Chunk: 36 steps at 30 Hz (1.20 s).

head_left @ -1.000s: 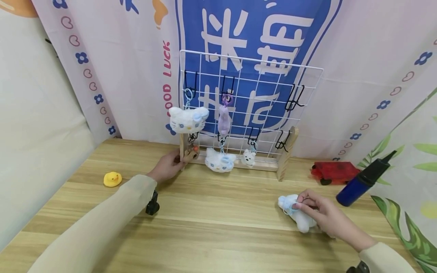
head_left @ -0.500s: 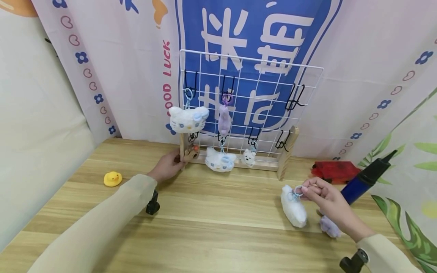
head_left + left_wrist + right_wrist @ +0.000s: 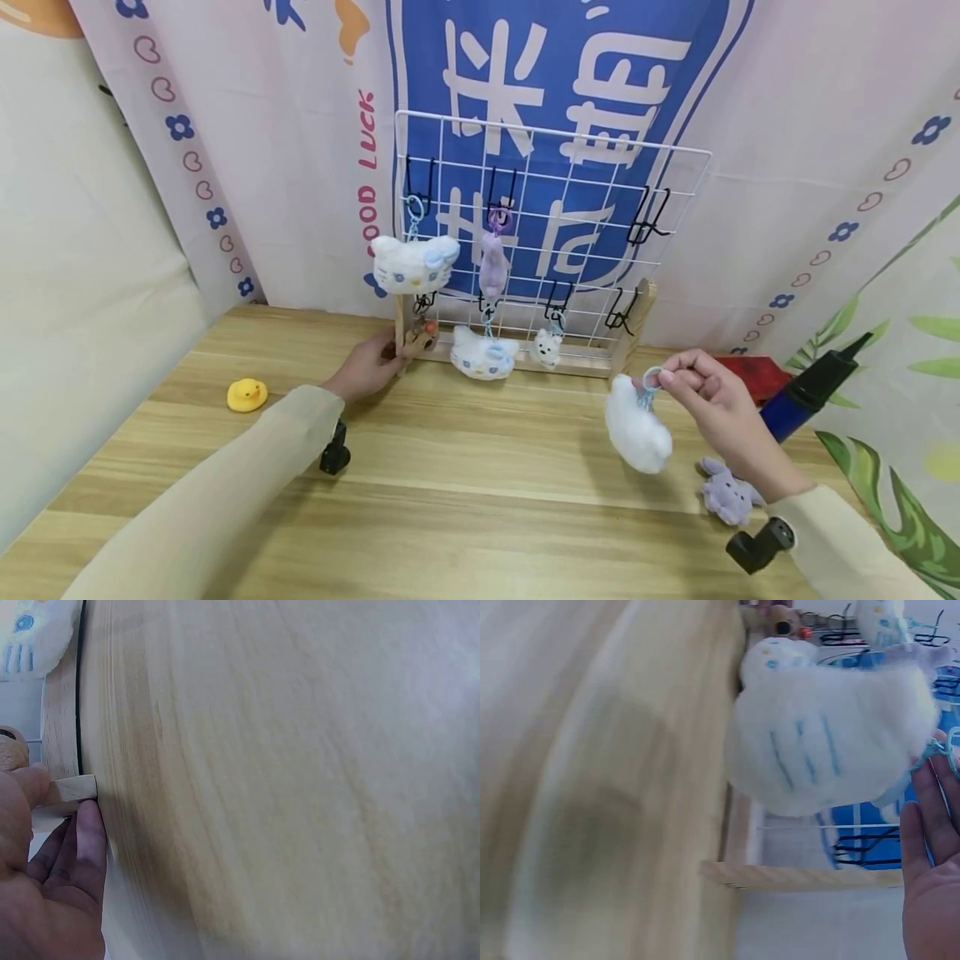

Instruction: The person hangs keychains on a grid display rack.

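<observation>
My right hand [image 3: 712, 396] pinches the light blue ring [image 3: 652, 379] of a white plush cat-head keychain [image 3: 636, 427], which hangs tilted above the table at the right. Blue whisker lines show on the plush [image 3: 825, 742] in the right wrist view. At the rack's left end, my left hand [image 3: 367, 364] grips the wooden foot [image 3: 71, 789] between thumb and fingers. The white wire grid rack [image 3: 551, 132] carries black hooks. Hanging from it are two white cat plushes, the upper one [image 3: 415, 265] and the lower one [image 3: 483, 353], a purple plush [image 3: 492, 265], a small white dog charm [image 3: 547, 347] and a brown charm [image 3: 422, 337].
A purple plush animal [image 3: 727, 493] lies on the table [image 3: 450, 517] below my right wrist. Behind that hand are a red toy car [image 3: 757, 377] and a dark blue pump bottle [image 3: 806, 400]. At the left sits a yellow rubber duck [image 3: 247, 395]. A printed curtain [image 3: 300, 167] hangs behind the rack.
My right hand has lifted the white plush keychain by its ring off the table, up toward the rack, uncovering the purple plush animal. The left hand has stayed at the rack's foot.
</observation>
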{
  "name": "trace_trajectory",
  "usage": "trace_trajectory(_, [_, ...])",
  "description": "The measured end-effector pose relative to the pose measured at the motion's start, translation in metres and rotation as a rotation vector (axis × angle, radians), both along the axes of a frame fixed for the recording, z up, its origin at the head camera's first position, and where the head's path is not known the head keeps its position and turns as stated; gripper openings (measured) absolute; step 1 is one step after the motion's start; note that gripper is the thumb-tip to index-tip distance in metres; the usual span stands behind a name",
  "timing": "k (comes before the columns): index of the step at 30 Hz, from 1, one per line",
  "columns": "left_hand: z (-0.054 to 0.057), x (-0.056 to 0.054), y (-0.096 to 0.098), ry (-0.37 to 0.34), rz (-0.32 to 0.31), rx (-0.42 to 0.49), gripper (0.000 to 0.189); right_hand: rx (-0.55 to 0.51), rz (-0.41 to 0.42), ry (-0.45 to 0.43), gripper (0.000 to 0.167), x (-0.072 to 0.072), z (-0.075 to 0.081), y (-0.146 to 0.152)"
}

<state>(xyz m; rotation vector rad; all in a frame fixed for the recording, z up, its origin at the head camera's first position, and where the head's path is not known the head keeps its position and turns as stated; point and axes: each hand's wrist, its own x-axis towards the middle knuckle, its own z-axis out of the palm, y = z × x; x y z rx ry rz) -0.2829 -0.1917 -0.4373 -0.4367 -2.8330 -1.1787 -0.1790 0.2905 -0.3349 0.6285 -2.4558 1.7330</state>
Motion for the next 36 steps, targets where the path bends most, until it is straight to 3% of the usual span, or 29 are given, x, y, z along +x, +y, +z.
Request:
trace_trajectory(3, [0.000,0.000,0.000,0.000,0.001,0.005,0.050,-0.001,-0.004,0.050,0.008,-0.004,0.011,-0.003])
trace_trajectory(12, [0.000,0.000,0.000,0.003,0.005,0.000,0.049,-0.054,-0.020,0.089,0.006,-0.018,0.041,-0.010])
trace_trajectory(17, [-0.001,0.000,0.000,0.001,0.005,0.001,0.049,-0.185,-0.002,0.127,0.006,-0.031,0.056,-0.013])
trace_trajectory(26, [-0.001,-0.001,0.000,-0.002,0.003,0.003,0.050,-0.376,-0.066,0.170,0.006,-0.053,0.084,-0.024])
trace_trajectory(36, [-0.001,-0.001,0.000,0.011,0.007,-0.006,0.049,-0.341,-0.100,0.169,0.007,-0.074,0.102,-0.037])
